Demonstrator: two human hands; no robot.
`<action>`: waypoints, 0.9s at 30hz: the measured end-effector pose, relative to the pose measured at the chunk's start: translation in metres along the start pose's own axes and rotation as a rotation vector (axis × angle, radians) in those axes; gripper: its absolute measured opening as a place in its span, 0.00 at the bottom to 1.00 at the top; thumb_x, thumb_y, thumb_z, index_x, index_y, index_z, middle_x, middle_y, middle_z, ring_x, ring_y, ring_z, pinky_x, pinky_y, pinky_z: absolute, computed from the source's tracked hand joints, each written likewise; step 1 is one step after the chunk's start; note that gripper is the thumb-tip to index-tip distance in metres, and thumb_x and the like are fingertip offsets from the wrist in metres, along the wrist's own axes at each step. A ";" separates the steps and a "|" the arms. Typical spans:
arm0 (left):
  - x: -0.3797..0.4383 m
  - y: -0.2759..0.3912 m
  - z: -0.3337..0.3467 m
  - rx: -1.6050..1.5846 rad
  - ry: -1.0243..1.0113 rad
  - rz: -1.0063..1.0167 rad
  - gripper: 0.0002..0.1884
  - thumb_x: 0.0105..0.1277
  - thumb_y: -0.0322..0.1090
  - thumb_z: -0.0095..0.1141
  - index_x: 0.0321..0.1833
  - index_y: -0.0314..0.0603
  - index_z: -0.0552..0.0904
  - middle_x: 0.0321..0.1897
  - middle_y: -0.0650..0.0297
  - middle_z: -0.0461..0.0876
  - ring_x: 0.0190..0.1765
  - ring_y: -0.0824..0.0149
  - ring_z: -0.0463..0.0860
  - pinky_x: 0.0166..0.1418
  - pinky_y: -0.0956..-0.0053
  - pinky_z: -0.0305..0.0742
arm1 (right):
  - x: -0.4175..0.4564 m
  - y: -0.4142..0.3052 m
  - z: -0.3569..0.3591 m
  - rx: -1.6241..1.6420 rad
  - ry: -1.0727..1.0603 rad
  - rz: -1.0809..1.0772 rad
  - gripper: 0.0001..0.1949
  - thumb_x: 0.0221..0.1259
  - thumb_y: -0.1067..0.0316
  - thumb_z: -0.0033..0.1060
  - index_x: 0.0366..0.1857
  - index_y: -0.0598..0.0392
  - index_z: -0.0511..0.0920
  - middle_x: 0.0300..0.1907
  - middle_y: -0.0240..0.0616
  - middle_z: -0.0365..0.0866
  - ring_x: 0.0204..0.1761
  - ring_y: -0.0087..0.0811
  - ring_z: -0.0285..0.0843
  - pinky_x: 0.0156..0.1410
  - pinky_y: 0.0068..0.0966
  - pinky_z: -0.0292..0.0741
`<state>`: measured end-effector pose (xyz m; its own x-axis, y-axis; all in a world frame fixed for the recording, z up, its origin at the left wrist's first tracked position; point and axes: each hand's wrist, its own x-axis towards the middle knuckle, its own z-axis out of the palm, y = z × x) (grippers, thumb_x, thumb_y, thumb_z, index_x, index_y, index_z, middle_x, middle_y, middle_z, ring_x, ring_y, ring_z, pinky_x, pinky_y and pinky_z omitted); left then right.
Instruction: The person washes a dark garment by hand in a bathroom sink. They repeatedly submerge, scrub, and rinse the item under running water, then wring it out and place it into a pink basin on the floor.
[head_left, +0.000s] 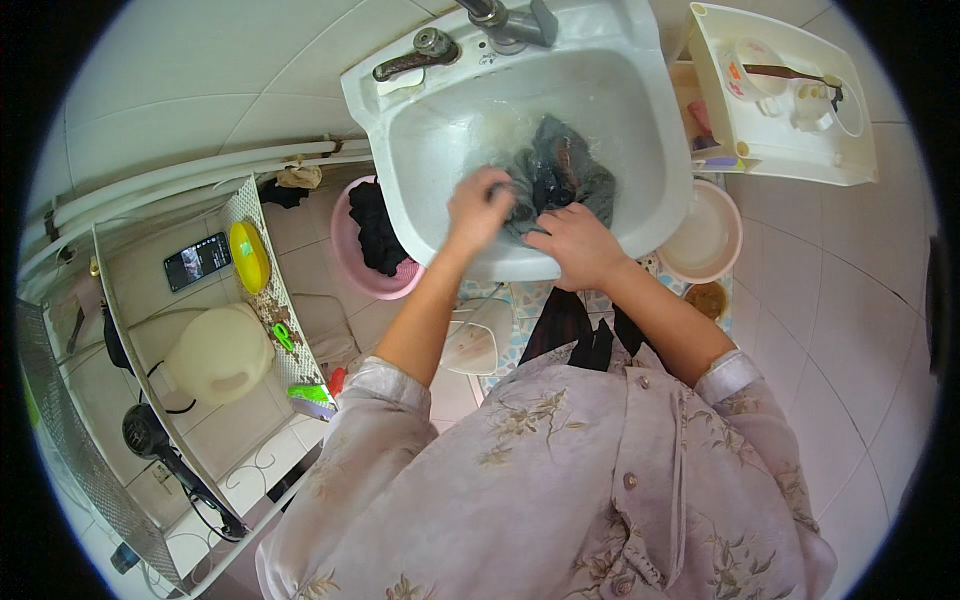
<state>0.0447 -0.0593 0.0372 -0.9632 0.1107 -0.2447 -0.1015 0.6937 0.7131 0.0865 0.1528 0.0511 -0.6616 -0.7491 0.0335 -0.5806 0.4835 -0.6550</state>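
A wet dark grey cloth (592, 184) with a darker, partly reddish-brown middle lies bunched in the white ceramic washbasin (630, 97), in a little water. My left hand (480, 210), slightly blurred, has its fingers curled at the cloth's left edge on a dark bit of it. My right hand (574, 244) holds the cloth's lower edge down near the front rim of the basin. Above them are the basin's grey metal faucet (517, 26) and a worn lever tap (420, 56), with a white piece, perhaps soap, beneath the lever.
A pink basin (341, 240) holding dark clothes stands below left, and a pale pink basin (701, 232) below right. At left, a wire rack carries a phone (197, 261), a yellow dish (249, 257) and a black hair dryer (172, 457). A white shelf (795, 161) with cups and a toothbrush is upper right.
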 end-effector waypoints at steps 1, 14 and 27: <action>-0.014 0.012 0.011 0.198 -0.007 -0.091 0.20 0.58 0.46 0.59 0.51 0.46 0.79 0.56 0.53 0.76 0.60 0.52 0.73 0.66 0.61 0.63 | 0.001 -0.001 0.001 0.008 -0.018 0.003 0.27 0.26 0.67 0.71 0.43 0.47 0.78 0.37 0.37 0.73 0.47 0.39 0.75 0.54 0.34 0.67; 0.114 -0.072 0.000 -0.734 0.261 -0.695 0.19 0.60 0.44 0.58 0.43 0.32 0.82 0.40 0.46 0.84 0.44 0.48 0.83 0.51 0.59 0.75 | 0.000 -0.007 0.000 -0.012 -0.023 -0.034 0.29 0.24 0.66 0.72 0.44 0.47 0.78 0.38 0.37 0.73 0.48 0.39 0.75 0.52 0.34 0.68; 0.056 -0.009 0.037 0.575 0.120 -0.137 0.25 0.59 0.49 0.62 0.56 0.47 0.78 0.53 0.43 0.75 0.58 0.43 0.73 0.62 0.51 0.65 | -0.002 0.000 0.003 0.025 -0.016 0.020 0.31 0.25 0.67 0.72 0.47 0.48 0.78 0.42 0.39 0.75 0.53 0.42 0.74 0.57 0.35 0.67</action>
<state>0.0008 -0.0326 -0.0071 -0.9758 -0.0647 -0.2091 -0.1080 0.9733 0.2026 0.0892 0.1523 0.0489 -0.6654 -0.7465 0.0079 -0.5548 0.4874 -0.6742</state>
